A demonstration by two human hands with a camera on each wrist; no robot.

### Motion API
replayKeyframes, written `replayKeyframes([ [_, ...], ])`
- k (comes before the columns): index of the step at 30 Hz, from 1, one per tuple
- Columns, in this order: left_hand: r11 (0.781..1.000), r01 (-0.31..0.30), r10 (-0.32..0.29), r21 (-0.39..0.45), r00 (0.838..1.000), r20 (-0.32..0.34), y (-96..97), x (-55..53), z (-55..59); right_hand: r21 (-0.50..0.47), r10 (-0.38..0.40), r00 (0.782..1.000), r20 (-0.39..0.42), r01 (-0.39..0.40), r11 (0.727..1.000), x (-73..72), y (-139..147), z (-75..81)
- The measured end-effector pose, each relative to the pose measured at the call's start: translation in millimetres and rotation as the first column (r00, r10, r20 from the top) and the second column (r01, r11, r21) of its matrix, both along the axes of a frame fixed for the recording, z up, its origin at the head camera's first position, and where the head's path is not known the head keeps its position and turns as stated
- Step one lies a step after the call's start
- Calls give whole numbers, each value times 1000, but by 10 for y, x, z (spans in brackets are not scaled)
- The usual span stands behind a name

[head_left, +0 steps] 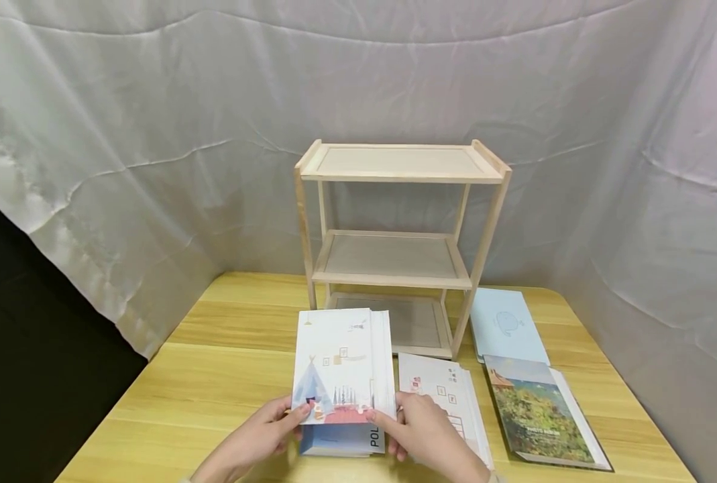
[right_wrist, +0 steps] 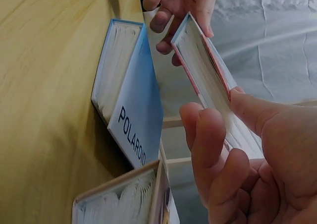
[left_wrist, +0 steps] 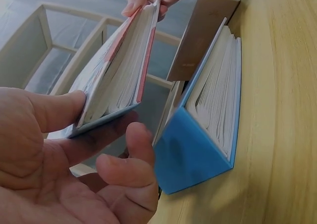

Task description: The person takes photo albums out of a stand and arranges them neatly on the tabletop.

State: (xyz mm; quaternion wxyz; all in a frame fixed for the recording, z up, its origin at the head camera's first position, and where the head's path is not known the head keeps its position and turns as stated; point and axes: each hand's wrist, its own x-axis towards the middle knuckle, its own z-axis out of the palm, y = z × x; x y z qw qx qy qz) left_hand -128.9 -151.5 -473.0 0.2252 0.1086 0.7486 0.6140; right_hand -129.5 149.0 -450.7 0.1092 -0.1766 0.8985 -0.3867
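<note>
Both hands hold a white photo album [head_left: 340,362] with a tent drawing on its cover, raised above the table. My left hand [head_left: 261,433] pinches its lower left corner, thumb on the cover and fingers beneath. At the lower right corner my right hand [head_left: 427,429] pinches it the same way. The page edges show between the covers in both wrist views. Below lies a blue album [right_wrist: 136,120] marked POLAROID, apart from the held one and mostly hidden from the head view. A second white album [head_left: 445,396] with small drawings lies partly behind my right hand.
A three-tier wooden shelf [head_left: 403,275] stands at the table's back. To the right lie an album with a painted landscape cover [head_left: 539,416] and a light blue album [head_left: 506,322], close together. Grey cloth [head_left: 261,94] hangs behind and at the sides of the wooden table [head_left: 177,396].
</note>
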Motion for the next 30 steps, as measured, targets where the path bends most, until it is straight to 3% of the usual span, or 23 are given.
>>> replayKeyframes([
  [6, 1000, 23, -24, -14, 999, -32, -92, 79, -15, -45, 16, 999, 51, -14, 999, 14, -92, -9],
  [8, 1000, 7, -7, -14, 1000, -20, -127, 101, -30, -62, 19, 997, 71, -14, 998, 22, -128, -9],
  [13, 997, -63, 59, 48, 996, 71, -225, 131, -64, -68, 17, 996, 88, -11, 998, 60, -242, -4],
  [17, 989, -29, 8, 147, 990, 139, -296, 144, -85, -64, 40, 996, 75, -35, 997, 81, -347, -3],
  [20, 988, -23, -3, 152, 986, 168, -336, 157, -98, -73, 47, 996, 76, -41, 996, 84, -418, -2],
  [24, 990, -98, 76, 100, 977, 199, -392, 203, -113, -110, 49, 996, 77, -40, 993, 83, -512, 7],
  [30, 983, -136, 112, 121, 975, 192, -500, 220, -110, -91, 68, 997, 28, -65, 994, 83, -645, -11],
])
